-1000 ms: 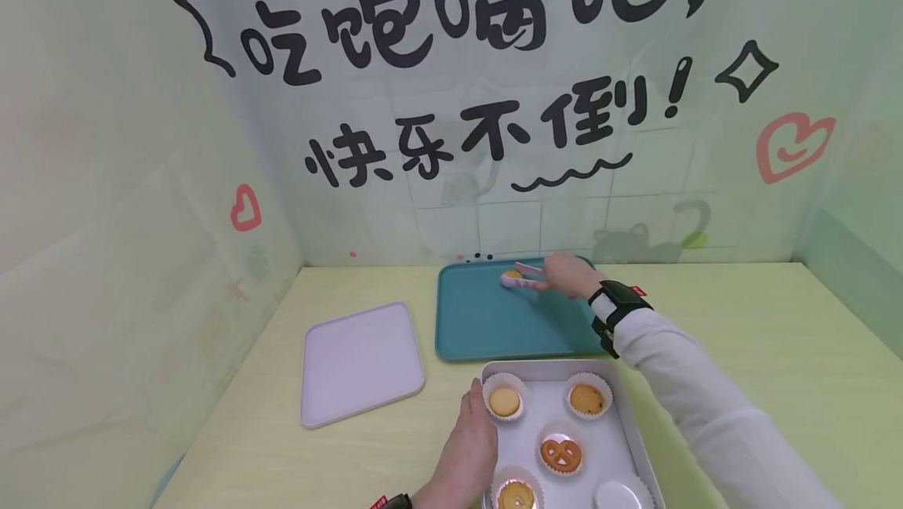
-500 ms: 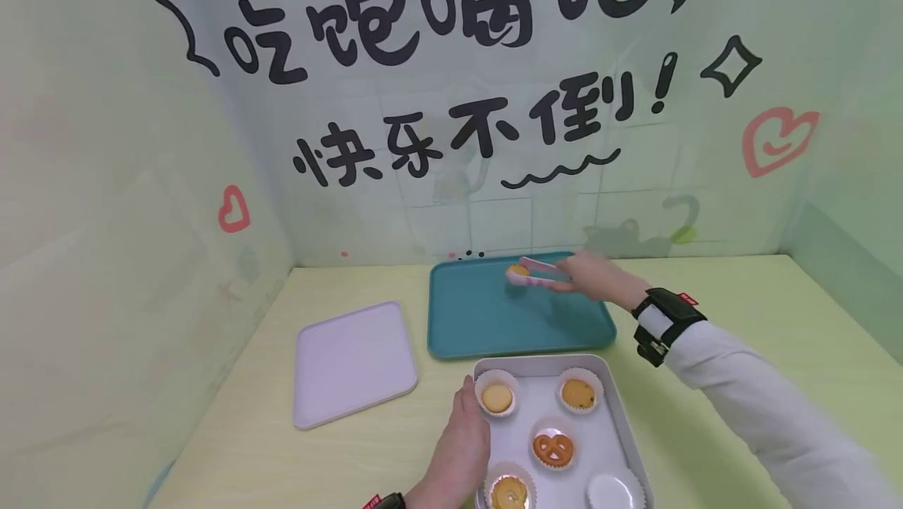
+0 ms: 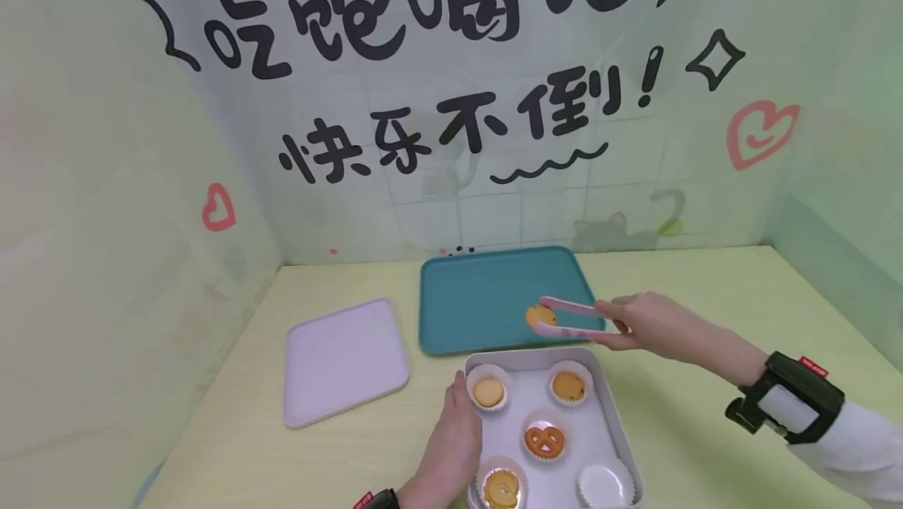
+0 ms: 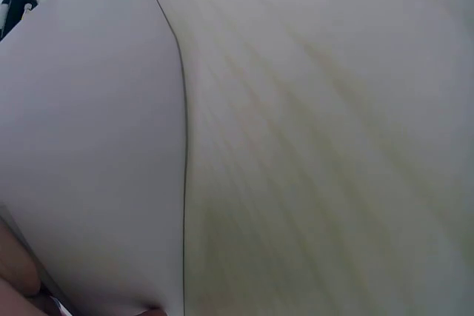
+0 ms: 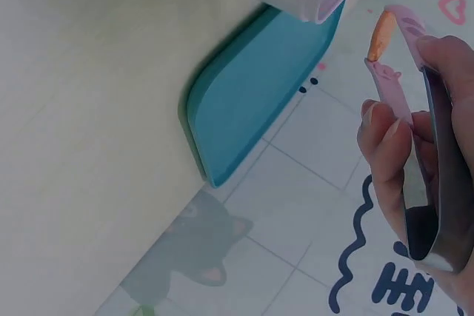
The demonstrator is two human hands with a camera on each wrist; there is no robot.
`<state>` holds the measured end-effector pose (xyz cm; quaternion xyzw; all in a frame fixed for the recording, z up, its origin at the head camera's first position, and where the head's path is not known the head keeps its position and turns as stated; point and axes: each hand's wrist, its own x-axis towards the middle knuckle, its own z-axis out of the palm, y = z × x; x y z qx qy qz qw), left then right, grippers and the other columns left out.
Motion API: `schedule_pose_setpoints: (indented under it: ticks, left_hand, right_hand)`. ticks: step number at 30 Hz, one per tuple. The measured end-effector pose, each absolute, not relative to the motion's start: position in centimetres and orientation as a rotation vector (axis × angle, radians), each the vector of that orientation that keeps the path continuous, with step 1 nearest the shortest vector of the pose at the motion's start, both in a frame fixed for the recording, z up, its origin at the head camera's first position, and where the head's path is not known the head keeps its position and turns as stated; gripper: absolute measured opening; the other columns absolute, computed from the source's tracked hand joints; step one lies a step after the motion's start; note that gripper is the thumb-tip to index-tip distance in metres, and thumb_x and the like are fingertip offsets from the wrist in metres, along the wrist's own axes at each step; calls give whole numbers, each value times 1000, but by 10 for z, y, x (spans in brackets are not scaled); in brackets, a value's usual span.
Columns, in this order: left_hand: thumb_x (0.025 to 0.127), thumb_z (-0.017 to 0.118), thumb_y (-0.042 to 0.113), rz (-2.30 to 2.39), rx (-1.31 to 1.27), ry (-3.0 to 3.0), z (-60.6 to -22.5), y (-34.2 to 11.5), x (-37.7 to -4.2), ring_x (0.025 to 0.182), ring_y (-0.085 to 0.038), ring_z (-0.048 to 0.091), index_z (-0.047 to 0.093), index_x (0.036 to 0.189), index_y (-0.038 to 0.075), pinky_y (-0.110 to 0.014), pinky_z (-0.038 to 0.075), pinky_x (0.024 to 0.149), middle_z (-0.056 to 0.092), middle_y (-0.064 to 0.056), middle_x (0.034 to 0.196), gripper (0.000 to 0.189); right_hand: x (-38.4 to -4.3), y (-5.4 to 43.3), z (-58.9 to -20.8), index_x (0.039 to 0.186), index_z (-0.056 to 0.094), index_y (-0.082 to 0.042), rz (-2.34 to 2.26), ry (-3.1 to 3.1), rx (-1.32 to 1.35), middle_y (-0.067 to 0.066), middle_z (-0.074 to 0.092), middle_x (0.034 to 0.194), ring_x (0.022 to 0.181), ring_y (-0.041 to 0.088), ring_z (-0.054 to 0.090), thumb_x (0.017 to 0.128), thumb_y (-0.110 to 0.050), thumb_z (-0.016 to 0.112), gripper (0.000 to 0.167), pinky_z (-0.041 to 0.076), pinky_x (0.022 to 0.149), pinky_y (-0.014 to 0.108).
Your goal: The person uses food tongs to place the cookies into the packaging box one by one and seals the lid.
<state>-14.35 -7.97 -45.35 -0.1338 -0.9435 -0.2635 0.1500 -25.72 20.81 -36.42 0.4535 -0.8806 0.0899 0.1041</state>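
Observation:
My right hand point(image 3: 652, 325) squeezes a pair of tongs point(image 3: 574, 305) with pink tips and metal arms. Between the tips is a round golden cookie point(image 3: 541, 316), seen edge-on in the right wrist view, raised above the front right part of the teal tray point(image 3: 487, 297). My left hand point(image 3: 451, 438) holds the left wall of a deep lilac box point(image 3: 628, 415), overlapping its rim. Inside the box, white paper cups bear two round cookies point(image 3: 488, 392) at the back, a pretzel point(image 3: 544, 441) mid-box and a ring-like cookie point(image 3: 502, 489) front left. The front right cup point(image 3: 605, 485) is bare.
A flat lilac tray point(image 3: 346, 364) lies on the pale wooden table point(image 3: 233, 415) left of the box. The teal tray sits directly behind the box. Printed walls point(image 3: 395, 211) stand at the back and both sides.
My right hand has brought the tongs and cookie from the back of the teal tray forward and rightward, towards the box. The head view has shifted slightly; my left hand stays at the box.

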Motion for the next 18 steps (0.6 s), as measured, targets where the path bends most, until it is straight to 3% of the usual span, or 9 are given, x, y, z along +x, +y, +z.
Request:
schedule_pose_setpoints:
  ticks: [6,18]
  left_hand:
    - [82,48,-10,-741,-407,-2697,-454,-83,-146,94,-36,54,28,123,-23,-35,51,69,41,-33,110,47]
    - [85,43,-8,-850,-386,-2722,-453,-78,-144,101,-38,50,26,124,-23,-40,47,79,39,-34,113,44]
  right_hand:
    - [-223,221,-359,87,57,-16,340,-2525,1474,-21,33,62,45,-5,29,82,-32,65,19,26,39,12]
    - [-166,241,-347,88,54,-18,295,-2581,1672,-25,35,63,46,-10,30,83,-35,65,20,27,41,7]
